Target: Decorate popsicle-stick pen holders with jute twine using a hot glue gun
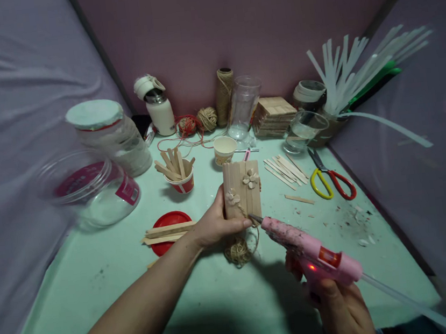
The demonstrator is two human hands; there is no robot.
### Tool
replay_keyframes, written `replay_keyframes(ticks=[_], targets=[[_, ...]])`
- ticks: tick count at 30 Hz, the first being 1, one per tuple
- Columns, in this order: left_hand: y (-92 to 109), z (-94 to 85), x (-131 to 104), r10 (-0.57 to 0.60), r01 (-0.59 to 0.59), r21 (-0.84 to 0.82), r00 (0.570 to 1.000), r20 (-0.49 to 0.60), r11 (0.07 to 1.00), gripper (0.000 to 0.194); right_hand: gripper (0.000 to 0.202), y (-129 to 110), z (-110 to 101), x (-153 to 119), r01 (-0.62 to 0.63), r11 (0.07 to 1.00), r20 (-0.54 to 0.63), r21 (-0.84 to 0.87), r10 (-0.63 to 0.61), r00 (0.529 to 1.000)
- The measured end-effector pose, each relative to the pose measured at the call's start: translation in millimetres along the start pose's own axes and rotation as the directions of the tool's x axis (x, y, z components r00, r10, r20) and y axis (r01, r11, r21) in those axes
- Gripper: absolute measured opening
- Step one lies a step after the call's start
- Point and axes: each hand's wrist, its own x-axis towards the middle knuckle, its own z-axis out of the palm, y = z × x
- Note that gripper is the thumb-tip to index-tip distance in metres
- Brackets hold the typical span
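Note:
My left hand [217, 222] holds a wooden box made of craft sticks [242, 186] upright, its thumb along the lower front. Two pale wooden flowers [250, 179] decorate the box, with a twine stem below the lower one. In my right hand [341, 304] is a pink glue gun [305, 243] with a red light lit and a long clear glue stick out of its back. Its nozzle is at the lower front of the box, close to my left thumb. A ball of twine [238, 252] lies just below the box, a strand looping up toward it.
Sticks lie across a red lid [170, 219] at left, near a cup of craft sticks [181, 180] and clear jars [105, 197]. Scissors [332, 178], thin sticks [286, 170] and scraps lie at right. Glasses, twine and a glue-stick holder [330, 127] stand behind.

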Motion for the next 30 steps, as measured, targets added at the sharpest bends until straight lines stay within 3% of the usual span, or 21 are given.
replay_keyframes(ticks=[30], targets=[[-2, -2.4, 2, 0.008, -0.01, 0.068, 1.0, 0.027, 0.998, 0.096, 0.057, 21, -3, 0, 0.094, 0.995, 0.025, -0.024, -0.093, 0.995]])
